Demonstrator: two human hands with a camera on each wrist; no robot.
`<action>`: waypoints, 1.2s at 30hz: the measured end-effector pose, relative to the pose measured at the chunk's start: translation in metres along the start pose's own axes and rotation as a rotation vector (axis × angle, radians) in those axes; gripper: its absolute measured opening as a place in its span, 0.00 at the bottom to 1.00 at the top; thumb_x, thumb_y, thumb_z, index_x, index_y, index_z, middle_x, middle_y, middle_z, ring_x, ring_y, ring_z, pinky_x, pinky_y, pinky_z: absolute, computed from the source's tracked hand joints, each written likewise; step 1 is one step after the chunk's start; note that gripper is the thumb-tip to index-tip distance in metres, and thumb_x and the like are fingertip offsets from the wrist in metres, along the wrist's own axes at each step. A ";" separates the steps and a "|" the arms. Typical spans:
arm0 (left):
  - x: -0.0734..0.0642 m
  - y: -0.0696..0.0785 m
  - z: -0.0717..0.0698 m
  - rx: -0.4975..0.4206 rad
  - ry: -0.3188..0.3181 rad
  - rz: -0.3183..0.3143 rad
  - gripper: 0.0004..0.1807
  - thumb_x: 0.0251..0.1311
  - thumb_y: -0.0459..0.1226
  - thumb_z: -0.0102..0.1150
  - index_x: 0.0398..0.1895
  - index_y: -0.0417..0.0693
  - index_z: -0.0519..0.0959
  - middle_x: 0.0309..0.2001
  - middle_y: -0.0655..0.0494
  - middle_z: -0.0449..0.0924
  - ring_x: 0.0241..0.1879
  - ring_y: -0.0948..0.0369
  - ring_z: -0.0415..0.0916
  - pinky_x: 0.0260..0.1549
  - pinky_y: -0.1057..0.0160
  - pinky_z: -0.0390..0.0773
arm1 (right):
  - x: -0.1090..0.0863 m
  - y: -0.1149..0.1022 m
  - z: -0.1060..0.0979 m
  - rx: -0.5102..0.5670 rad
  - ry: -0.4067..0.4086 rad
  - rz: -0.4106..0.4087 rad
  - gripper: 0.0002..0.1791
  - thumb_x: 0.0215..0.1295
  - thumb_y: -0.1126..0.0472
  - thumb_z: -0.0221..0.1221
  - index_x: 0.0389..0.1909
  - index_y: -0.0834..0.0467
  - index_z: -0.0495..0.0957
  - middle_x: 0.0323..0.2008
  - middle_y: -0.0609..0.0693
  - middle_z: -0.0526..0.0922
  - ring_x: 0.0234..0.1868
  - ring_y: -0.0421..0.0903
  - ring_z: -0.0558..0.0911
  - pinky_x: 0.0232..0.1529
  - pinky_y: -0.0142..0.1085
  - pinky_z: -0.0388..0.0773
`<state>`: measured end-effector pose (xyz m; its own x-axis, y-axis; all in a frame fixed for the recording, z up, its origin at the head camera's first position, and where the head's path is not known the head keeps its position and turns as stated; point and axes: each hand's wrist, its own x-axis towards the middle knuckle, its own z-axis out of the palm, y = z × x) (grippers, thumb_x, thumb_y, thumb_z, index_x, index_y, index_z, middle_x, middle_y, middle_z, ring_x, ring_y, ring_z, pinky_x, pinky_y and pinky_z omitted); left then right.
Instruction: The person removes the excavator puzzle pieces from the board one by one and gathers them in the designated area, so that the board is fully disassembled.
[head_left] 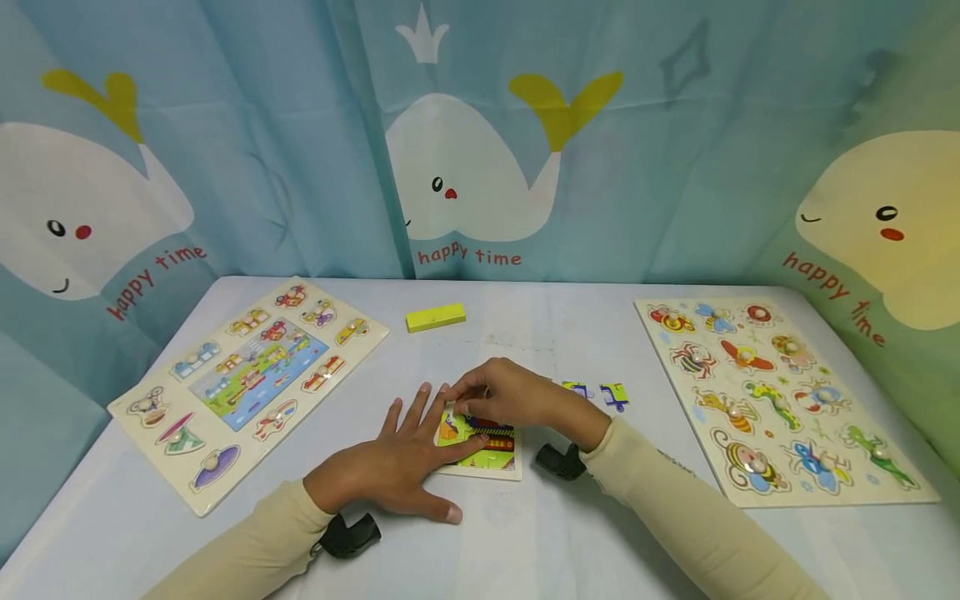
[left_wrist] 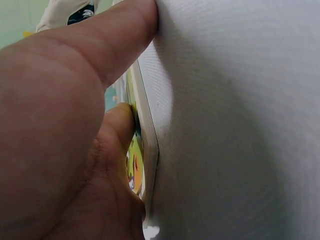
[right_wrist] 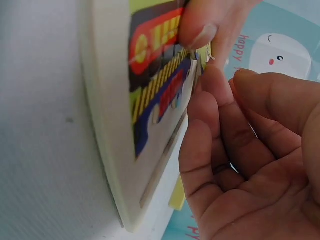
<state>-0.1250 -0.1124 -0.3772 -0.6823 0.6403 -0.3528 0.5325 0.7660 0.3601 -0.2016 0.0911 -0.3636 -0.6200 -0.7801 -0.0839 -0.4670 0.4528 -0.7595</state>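
Right-hand fingers: curled at the far left part of the small jigsaw board, thumb and index tips close together; I cannot tell if they grasp a piece.
Right hand: arched over the board's far edge, palm partly turned inward.
Left hand: laid flat with spread fingers, grasping nothing; the index rests across the board, the thumb touches the table.
Small jigsaw board: on the table, under and between the 2 hands, partly filled with a red, black, blue and yellow print; a bare patch shows in the right wrist view.
Loose jigsaw pieces: at least 2, on the table beyond the right wrist.
Wrists: 2 beige sleeves, each with a black device below.
Yellow block: beyond the hands.
Left peg board: set at a slant, toy pictures.
Right peg board: insect pictures.
White table: beneath everything.
Blue curtain: behind, with 3 whales.
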 end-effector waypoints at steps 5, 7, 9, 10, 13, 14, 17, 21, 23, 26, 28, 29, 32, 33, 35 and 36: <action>0.000 0.001 0.000 -0.008 0.002 -0.004 0.45 0.54 0.66 0.59 0.75 0.71 0.56 0.76 0.42 0.22 0.72 0.42 0.15 0.63 0.33 0.30 | -0.001 0.003 0.002 0.036 -0.001 -0.017 0.11 0.67 0.67 0.60 0.48 0.63 0.83 0.42 0.47 0.85 0.38 0.37 0.78 0.43 0.30 0.76; 0.000 0.001 0.000 -0.009 0.002 -0.006 0.45 0.54 0.66 0.59 0.75 0.72 0.56 0.76 0.43 0.22 0.72 0.42 0.15 0.63 0.33 0.29 | -0.001 0.004 0.003 0.063 -0.002 -0.029 0.11 0.67 0.68 0.59 0.48 0.64 0.83 0.40 0.47 0.85 0.37 0.37 0.78 0.43 0.30 0.76; 0.000 0.000 0.000 -0.006 0.005 -0.004 0.45 0.54 0.66 0.59 0.75 0.72 0.56 0.76 0.43 0.24 0.72 0.42 0.15 0.63 0.33 0.29 | -0.001 0.004 0.004 0.093 -0.005 -0.041 0.10 0.67 0.70 0.59 0.48 0.65 0.82 0.38 0.48 0.84 0.37 0.38 0.78 0.44 0.30 0.76; 0.000 0.000 0.000 -0.006 0.007 -0.003 0.45 0.54 0.66 0.59 0.75 0.73 0.56 0.76 0.42 0.24 0.72 0.42 0.15 0.63 0.33 0.29 | 0.000 0.003 0.004 0.107 -0.006 -0.047 0.10 0.67 0.70 0.58 0.47 0.65 0.82 0.38 0.48 0.84 0.37 0.39 0.78 0.45 0.31 0.76; -0.001 0.000 0.000 -0.001 0.011 -0.003 0.45 0.54 0.66 0.59 0.75 0.73 0.57 0.76 0.42 0.26 0.72 0.42 0.15 0.63 0.33 0.30 | 0.001 0.003 0.004 0.133 -0.010 -0.056 0.10 0.67 0.71 0.58 0.47 0.66 0.82 0.36 0.49 0.83 0.36 0.39 0.78 0.44 0.31 0.76; -0.001 0.000 0.000 -0.001 0.012 -0.004 0.45 0.54 0.66 0.59 0.75 0.73 0.57 0.76 0.43 0.26 0.72 0.42 0.16 0.63 0.33 0.30 | 0.001 0.002 0.004 0.138 -0.012 -0.058 0.10 0.67 0.71 0.58 0.46 0.66 0.82 0.35 0.49 0.83 0.36 0.39 0.78 0.44 0.31 0.76; -0.001 0.000 0.000 -0.001 0.014 -0.003 0.45 0.54 0.66 0.60 0.75 0.73 0.56 0.77 0.44 0.24 0.72 0.42 0.16 0.63 0.33 0.30 | 0.002 0.003 0.005 0.144 -0.021 -0.053 0.09 0.66 0.72 0.58 0.45 0.66 0.82 0.34 0.49 0.82 0.34 0.39 0.77 0.42 0.30 0.76; -0.001 0.000 0.001 0.005 0.017 0.001 0.45 0.54 0.66 0.60 0.75 0.73 0.56 0.76 0.46 0.21 0.72 0.41 0.17 0.63 0.33 0.31 | 0.002 0.004 0.007 0.112 -0.024 -0.043 0.09 0.63 0.73 0.60 0.43 0.65 0.82 0.34 0.49 0.80 0.34 0.39 0.76 0.41 0.30 0.76; -0.001 0.000 0.001 0.006 0.017 0.000 0.45 0.54 0.66 0.59 0.75 0.73 0.56 0.76 0.46 0.20 0.72 0.41 0.17 0.63 0.33 0.31 | 0.003 0.003 0.008 0.098 -0.028 -0.047 0.08 0.63 0.73 0.60 0.42 0.64 0.82 0.34 0.49 0.80 0.34 0.39 0.77 0.41 0.30 0.76; 0.000 0.000 0.002 0.006 0.018 0.000 0.45 0.54 0.66 0.59 0.75 0.72 0.56 0.76 0.46 0.19 0.72 0.41 0.16 0.63 0.33 0.31 | 0.003 0.004 0.009 0.110 -0.036 -0.052 0.06 0.64 0.72 0.60 0.40 0.62 0.82 0.32 0.47 0.81 0.33 0.39 0.77 0.40 0.31 0.76; 0.000 0.000 0.002 0.008 0.021 0.003 0.45 0.54 0.66 0.59 0.75 0.72 0.55 0.76 0.46 0.19 0.72 0.41 0.17 0.63 0.33 0.31 | 0.003 0.004 0.009 0.137 -0.044 -0.053 0.06 0.65 0.72 0.59 0.40 0.62 0.82 0.30 0.47 0.80 0.32 0.40 0.77 0.39 0.31 0.76; 0.000 0.000 0.002 0.009 0.023 0.005 0.45 0.54 0.66 0.59 0.75 0.72 0.55 0.76 0.46 0.19 0.72 0.41 0.17 0.63 0.33 0.31 | 0.003 0.005 0.009 0.150 -0.045 -0.057 0.06 0.65 0.72 0.59 0.40 0.63 0.82 0.30 0.47 0.80 0.32 0.40 0.77 0.38 0.32 0.76; 0.000 0.000 0.002 0.015 0.026 0.005 0.45 0.54 0.66 0.59 0.75 0.73 0.55 0.76 0.46 0.19 0.72 0.41 0.17 0.63 0.33 0.32 | 0.002 0.005 0.008 0.177 -0.048 -0.063 0.07 0.66 0.72 0.58 0.41 0.63 0.82 0.30 0.48 0.80 0.32 0.40 0.76 0.37 0.32 0.76; 0.000 0.000 0.002 0.017 0.027 0.004 0.46 0.54 0.66 0.59 0.75 0.73 0.55 0.76 0.46 0.19 0.72 0.41 0.17 0.63 0.33 0.32 | 0.002 0.005 0.008 0.186 -0.050 -0.066 0.07 0.66 0.72 0.58 0.41 0.64 0.82 0.30 0.48 0.80 0.32 0.40 0.76 0.37 0.32 0.75; 0.000 0.000 0.002 0.023 0.028 0.002 0.46 0.54 0.66 0.59 0.75 0.74 0.55 0.76 0.46 0.20 0.72 0.41 0.17 0.63 0.33 0.32 | 0.002 0.005 0.008 0.198 -0.052 -0.072 0.07 0.67 0.72 0.58 0.42 0.64 0.82 0.31 0.49 0.80 0.32 0.40 0.76 0.38 0.31 0.75; 0.000 0.000 0.002 0.025 0.028 0.004 0.46 0.54 0.66 0.59 0.75 0.73 0.55 0.76 0.45 0.20 0.72 0.41 0.17 0.63 0.33 0.32 | 0.002 0.005 0.008 0.205 -0.052 -0.070 0.07 0.67 0.72 0.58 0.42 0.64 0.82 0.31 0.49 0.80 0.32 0.40 0.76 0.37 0.31 0.75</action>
<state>-0.1241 -0.1122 -0.3790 -0.6936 0.6420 -0.3268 0.5474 0.7646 0.3402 -0.2007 0.0886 -0.3727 -0.5549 -0.8301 -0.0549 -0.3664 0.3031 -0.8797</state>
